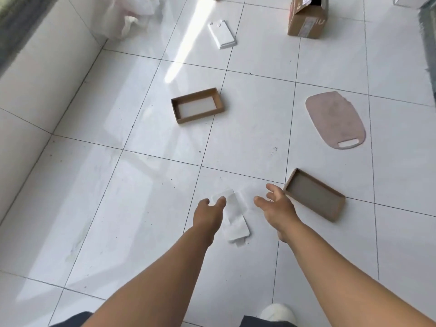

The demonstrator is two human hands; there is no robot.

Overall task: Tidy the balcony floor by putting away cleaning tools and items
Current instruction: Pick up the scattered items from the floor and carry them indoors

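A flat white card insert [233,215] lies on the white tiled floor between my two outstretched hands. My left hand [208,214] reaches over its left edge with loose fingers; whether it touches the insert is unclear. My right hand [276,205] hovers open just right of it, fingers spread, holding nothing. A shallow brown cardboard tray [315,194] lies right beside my right hand. Another brown tray with a white bottom [197,105] sits farther ahead. A pinkish oval board with a handle slot [336,119] lies at the right. A second white insert [221,34] lies far ahead.
An open cardboard box [308,18] stands at the far back right. A white plastic bag [129,13] slumps at the back left against the low white wall [35,79]. My white shoe [278,313] shows at the bottom edge. A dark mat edge [429,43] runs along the right.
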